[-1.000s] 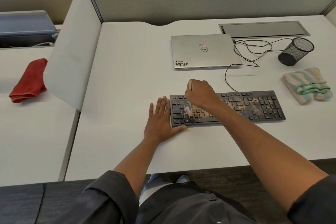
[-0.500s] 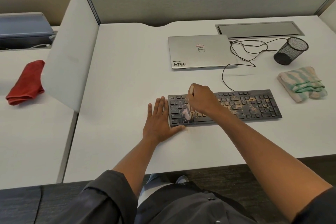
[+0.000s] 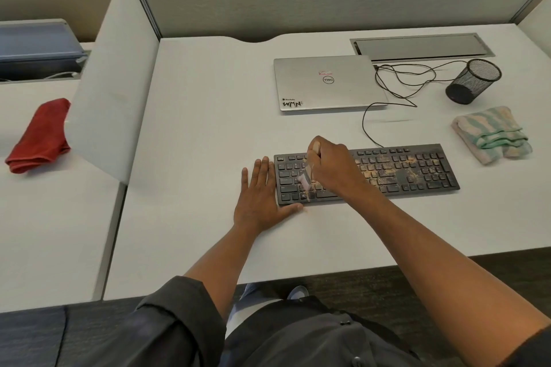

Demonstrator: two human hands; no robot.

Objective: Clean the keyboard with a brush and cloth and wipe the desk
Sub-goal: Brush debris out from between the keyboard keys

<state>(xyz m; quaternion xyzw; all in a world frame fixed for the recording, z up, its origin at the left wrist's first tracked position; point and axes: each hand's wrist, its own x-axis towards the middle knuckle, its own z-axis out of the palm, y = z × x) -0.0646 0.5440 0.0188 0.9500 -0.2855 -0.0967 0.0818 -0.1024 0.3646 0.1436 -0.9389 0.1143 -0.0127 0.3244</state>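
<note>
1. Where the desk (image 3: 208,104) spreads white under the whole scene, its near edge runs just above the person's lap; a divider (image 3: 113,83) stands along its left side.
2. Laptop (image 3: 328,83), lid closed, lies flat toward the back of the desk, with a thin black cable (image 3: 396,89) looping to its right.
3. Keyboard (image 3: 411,170), black, lies flat in front of the laptop; tan dust or crumbs cover its middle and right keys (the leftmost keys look darker).
4. Striped cloth (image 3: 492,134), green and beige, lies folded just right of the keyboard's far corner, not touching either hand.
5. Red cloth (image 3: 38,137) lies on the neighbouring desk, left of the divider.
6. Mesh cup (image 3: 474,80), black, lies tipped on its side behind the striped cloth.
7. Left hand (image 3: 259,197) rests flat on the desk, fingers straight, against the keyboard's left end, thumb along its front edge.
8. Right hand (image 3: 331,167), fingers curled, grips the brush (image 3: 310,167) over the left keys; the bristle end is blurred, so contact with the keys cannot be told.
</note>
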